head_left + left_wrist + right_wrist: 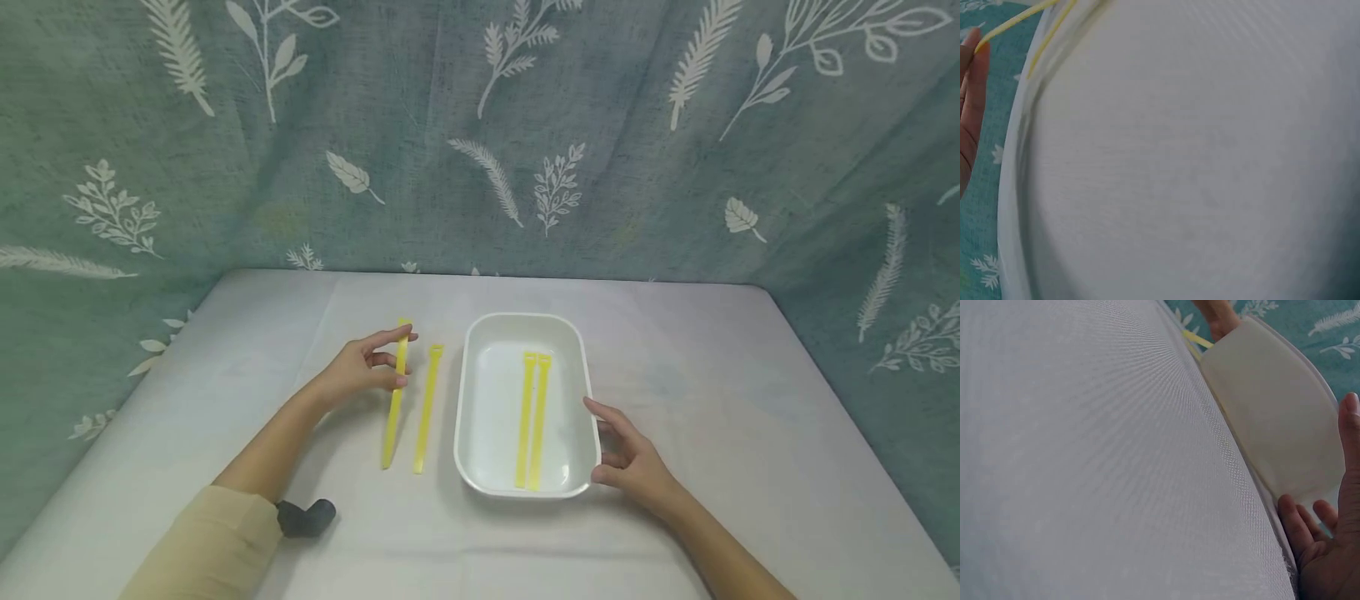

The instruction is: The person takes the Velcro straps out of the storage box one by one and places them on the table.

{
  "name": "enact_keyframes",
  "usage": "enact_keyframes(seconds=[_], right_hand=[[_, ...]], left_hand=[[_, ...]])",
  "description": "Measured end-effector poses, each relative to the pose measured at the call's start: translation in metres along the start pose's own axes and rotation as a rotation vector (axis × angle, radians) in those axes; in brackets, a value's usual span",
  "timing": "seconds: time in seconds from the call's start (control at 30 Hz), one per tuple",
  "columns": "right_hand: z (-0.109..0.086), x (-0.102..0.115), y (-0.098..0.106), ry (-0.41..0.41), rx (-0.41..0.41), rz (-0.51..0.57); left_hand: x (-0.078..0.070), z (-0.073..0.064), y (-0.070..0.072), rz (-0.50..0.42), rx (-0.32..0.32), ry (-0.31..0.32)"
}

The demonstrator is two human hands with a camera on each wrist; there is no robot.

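My left hand [363, 367] pinches a flat yellow strap [392, 421] between thumb and fingers, left of the tray; its lower end slants toward the table. In the left wrist view this strap [1016, 25] comes out from the fingertips at the upper left. Beside it lies a second yellow strap [426, 417] with a slotted head. Two more yellow straps, one left [525, 425] and one right [538, 433], lie side by side inside the white tray [461, 400]. My right hand [633, 467] touches the tray's right side with spread fingers, also seen on its outer wall [1279, 406].
A white cloth [712, 358] covers the table. Behind it hangs a green curtain [420, 192] with white leaf prints. A dark, rounded object [307, 518] shows at the left sleeve's cuff [225, 533].
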State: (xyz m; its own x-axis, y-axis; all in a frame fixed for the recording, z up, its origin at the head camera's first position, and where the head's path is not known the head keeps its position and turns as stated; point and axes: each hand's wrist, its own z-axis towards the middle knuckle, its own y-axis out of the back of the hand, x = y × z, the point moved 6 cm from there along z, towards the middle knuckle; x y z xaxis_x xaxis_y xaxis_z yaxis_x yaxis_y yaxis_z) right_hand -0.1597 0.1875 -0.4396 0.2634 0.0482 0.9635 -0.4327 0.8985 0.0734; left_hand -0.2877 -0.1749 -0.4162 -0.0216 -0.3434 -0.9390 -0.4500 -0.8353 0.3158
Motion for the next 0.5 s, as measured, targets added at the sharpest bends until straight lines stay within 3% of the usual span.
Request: enact_keyframes(seconds=[0.23,0.5], right_hand=[[0.001,0.000,0.000,0.019,-0.011,-0.015],[0.000,0.001,0.001,0.024,-0.010,-0.020]], left_hand=[[0.012,0.005,-0.003,0.108,0.016,-0.067],[0.020,0.010,-0.003,0.239,-0.012,-0.077]])
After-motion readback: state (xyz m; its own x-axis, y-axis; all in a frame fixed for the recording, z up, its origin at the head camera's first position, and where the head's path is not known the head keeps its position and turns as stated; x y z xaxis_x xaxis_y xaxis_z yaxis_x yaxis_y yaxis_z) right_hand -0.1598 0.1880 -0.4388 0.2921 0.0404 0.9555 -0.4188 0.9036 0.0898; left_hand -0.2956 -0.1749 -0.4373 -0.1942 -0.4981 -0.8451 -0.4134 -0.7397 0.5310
